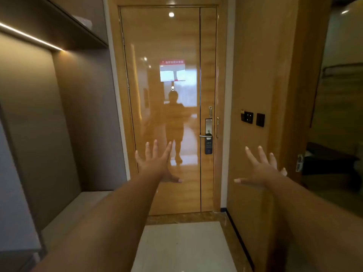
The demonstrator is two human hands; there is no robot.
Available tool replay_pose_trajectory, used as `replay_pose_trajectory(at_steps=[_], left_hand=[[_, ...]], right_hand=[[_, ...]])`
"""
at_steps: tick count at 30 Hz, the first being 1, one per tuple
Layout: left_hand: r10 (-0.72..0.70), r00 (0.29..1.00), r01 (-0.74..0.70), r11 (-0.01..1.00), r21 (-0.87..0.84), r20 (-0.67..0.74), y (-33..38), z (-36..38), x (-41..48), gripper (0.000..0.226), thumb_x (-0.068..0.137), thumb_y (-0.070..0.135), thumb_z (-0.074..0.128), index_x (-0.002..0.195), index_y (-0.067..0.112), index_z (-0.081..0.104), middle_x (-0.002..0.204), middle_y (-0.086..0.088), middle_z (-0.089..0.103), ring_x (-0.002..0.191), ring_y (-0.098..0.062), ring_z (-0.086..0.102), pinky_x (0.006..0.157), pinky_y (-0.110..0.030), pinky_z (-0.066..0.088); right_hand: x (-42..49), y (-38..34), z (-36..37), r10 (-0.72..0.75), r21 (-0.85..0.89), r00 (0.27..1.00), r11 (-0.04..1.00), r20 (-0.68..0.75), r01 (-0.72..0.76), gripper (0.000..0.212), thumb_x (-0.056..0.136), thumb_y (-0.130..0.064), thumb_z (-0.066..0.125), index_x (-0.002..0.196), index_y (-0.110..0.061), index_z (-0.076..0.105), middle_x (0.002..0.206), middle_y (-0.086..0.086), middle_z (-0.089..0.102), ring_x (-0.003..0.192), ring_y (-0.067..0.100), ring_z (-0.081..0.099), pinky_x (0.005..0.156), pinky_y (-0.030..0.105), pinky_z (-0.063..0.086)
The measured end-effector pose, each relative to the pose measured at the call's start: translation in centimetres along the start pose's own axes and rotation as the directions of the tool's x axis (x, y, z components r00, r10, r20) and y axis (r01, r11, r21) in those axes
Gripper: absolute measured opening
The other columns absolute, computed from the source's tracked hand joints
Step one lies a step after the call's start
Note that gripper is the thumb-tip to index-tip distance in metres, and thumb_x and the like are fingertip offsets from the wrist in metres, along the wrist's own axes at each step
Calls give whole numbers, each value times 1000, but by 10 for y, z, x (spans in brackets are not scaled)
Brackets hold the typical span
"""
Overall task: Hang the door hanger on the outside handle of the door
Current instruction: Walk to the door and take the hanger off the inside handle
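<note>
A glossy wooden door (pixel 169 114) stands closed straight ahead. Its silver inside handle (pixel 205 136) is on the right side, below a lock plate. A dark door hanger (pixel 208 145) with small print hangs from that inside handle. My left hand (pixel 157 163) is stretched out in front of the door, fingers spread, holding nothing. My right hand (pixel 261 169) is raised in front of the wooden wall to the right, fingers also spread and empty. Both hands are short of the door and apart from the handle.
A grey wardrobe niche with a low bench (pixel 78 209) and a lit shelf (pixel 31 39) lines the left. Black wall switches (pixel 252 117) sit on the right wooden wall. A dark glass panel (pixel 337 124) is at far right. A red-and-white notice (pixel 172 70) is on the door.
</note>
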State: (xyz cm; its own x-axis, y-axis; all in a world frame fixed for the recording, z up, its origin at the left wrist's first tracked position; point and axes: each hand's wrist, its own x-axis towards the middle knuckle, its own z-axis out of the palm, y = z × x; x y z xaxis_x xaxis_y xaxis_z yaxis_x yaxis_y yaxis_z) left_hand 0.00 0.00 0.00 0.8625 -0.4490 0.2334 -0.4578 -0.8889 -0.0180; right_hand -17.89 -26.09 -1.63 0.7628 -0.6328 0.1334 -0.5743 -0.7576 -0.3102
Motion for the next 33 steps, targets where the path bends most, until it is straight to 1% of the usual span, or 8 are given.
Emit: replay_pose_trajectory(at_steps=[2,6,10,14,20,24,29,33], left_hand=[[26,1000,-26,1000,17,16,10,0,3,138,40,92,57,124,46,-42,148,-7,-38,132,-35,-36,102,-69,-12],[28,999,-28,1000,-1,24,20,7,15,137,41,91,57,123,45,-42,147,-7,-39,130,-35,-37,102,-69,-14],[21,999,-21,1000,-1,30,35,14,26,136,41,92,56,129,45,-37,148,-7,-37,131,-36,-37,102,-69,-14],[36,999,-37,999,10,35,52,26,38,134,44,92,53,132,43,-35,150,-7,-34,132,-36,-35,103,-70,-13],[50,998,-51,998,23,30,55,50,75,130,43,93,51,134,45,-29,152,-6,-30,133,-35,-34,101,-68,-16],[30,999,-31,999,30,32,45,69,114,125,47,94,48,135,46,-26,152,-6,-29,133,-35,-34,101,-67,-17],[38,998,-39,999,23,45,40,92,187,110,66,81,52,139,44,-21,155,-6,-26,136,-35,-29,104,-67,-12],[95,994,-95,995,8,54,38,108,260,104,72,76,51,142,42,-18,155,-6,-25,137,-35,-27,106,-68,-9]], right_hand=[[4,6,-2,3,-24,1000,1000,-25,-3,123,51,-77,65,134,-52,-23,153,-5,-30,141,32,-21,107,69,6],[20,22,-1,1,-53,999,999,-47,-3,124,50,-78,63,133,-53,-25,153,-6,-30,141,31,-21,108,68,7],[38,35,0,-2,-64,998,998,-58,-2,123,51,-78,64,133,-53,-25,153,-5,-29,142,30,-20,108,67,7],[51,49,10,-5,-127,1000,992,-24,2,120,54,-79,60,134,-50,-25,154,-3,-28,142,30,-20,110,64,4],[88,52,28,-25,-137,1000,990,15,27,116,58,-77,58,136,-48,-22,155,-1,-25,142,31,-19,111,63,3],[127,39,48,-32,-122,998,992,53,38,111,62,-76,57,138,-47,-19,156,-1,-24,142,31,-19,110,64,2],[195,18,78,-31,-81,997,996,71,36,94,71,-77,41,141,-44,-14,157,-1,-21,142,31,-17,111,63,1],[260,3,90,-13,-65,997,998,74,18,91,75,-74,40,141,-43,-14,157,-1,-20,143,31,-16,111,63,1]])
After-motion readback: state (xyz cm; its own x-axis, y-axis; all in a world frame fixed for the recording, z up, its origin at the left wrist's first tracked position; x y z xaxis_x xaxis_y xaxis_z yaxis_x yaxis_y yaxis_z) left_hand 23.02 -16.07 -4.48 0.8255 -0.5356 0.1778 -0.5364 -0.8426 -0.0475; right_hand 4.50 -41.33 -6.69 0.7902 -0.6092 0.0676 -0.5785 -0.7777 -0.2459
